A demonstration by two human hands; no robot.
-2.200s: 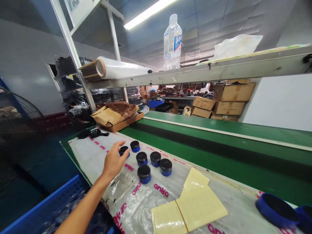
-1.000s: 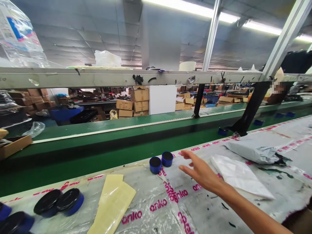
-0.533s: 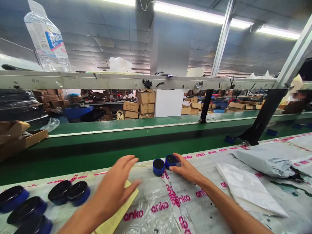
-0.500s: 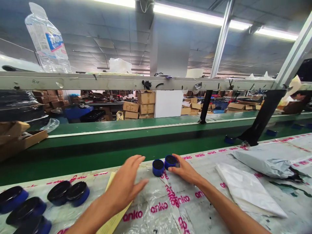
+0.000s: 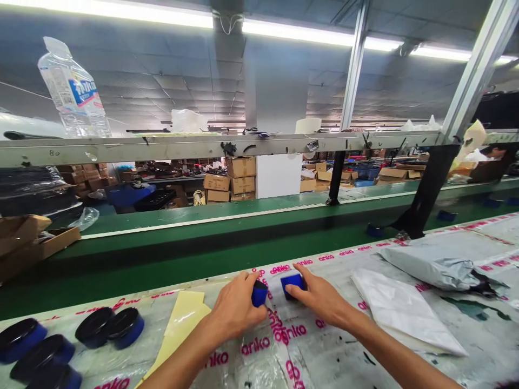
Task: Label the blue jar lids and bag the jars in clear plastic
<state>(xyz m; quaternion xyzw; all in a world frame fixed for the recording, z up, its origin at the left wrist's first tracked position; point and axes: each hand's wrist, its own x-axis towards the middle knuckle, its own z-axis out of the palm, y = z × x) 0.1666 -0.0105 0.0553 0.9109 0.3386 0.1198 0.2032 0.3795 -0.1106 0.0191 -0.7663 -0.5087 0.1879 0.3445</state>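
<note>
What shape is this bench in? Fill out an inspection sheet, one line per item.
Surface: plastic sheet, wrinkled, printed "anko".
Work items: left cylinder and right cylinder, both blue; five black-topped cylinders at left.
Clutter: yellow paper, white wrap, grey bag.
Hands: left hand holds the left cylinder; right hand has the right one between its fingers.
Cables: wire near ceiling lights.
Surroundings: green belt; bottle on shelf; boxes beyond.

Left hand (image 5: 237,303) clasps one blue cylinder (image 5: 259,294), right hand (image 5: 324,297) another cylinder (image 5: 291,283).
</note>
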